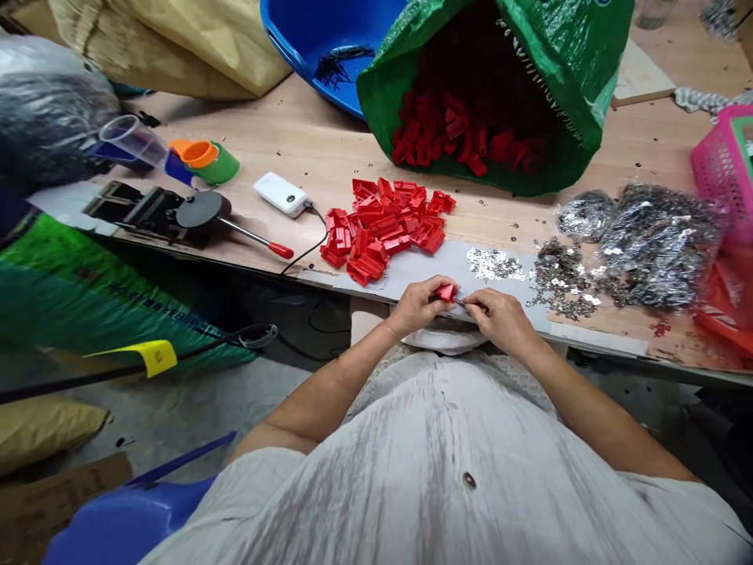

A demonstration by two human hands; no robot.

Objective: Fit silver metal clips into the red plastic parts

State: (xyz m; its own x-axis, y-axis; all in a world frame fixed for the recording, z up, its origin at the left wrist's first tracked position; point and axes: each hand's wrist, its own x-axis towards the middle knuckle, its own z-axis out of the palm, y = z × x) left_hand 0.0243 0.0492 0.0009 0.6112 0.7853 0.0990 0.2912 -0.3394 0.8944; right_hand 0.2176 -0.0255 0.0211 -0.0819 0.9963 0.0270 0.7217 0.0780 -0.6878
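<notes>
Your left hand [416, 306] is closed around a small red plastic piece [445, 293], pinched at the table [306, 141] edge in the lower middle of the frame. Your right hand [500, 318] meets it from the right, fingers curled on a thin metal part [464, 302] touching the red piece. Just above your hands lies a heap of red pieces [382, 227]; to its right, a scatter of small metal bits [494, 264]. At the top, a green sack [565, 86] lies open with more red pieces inside.
</notes>
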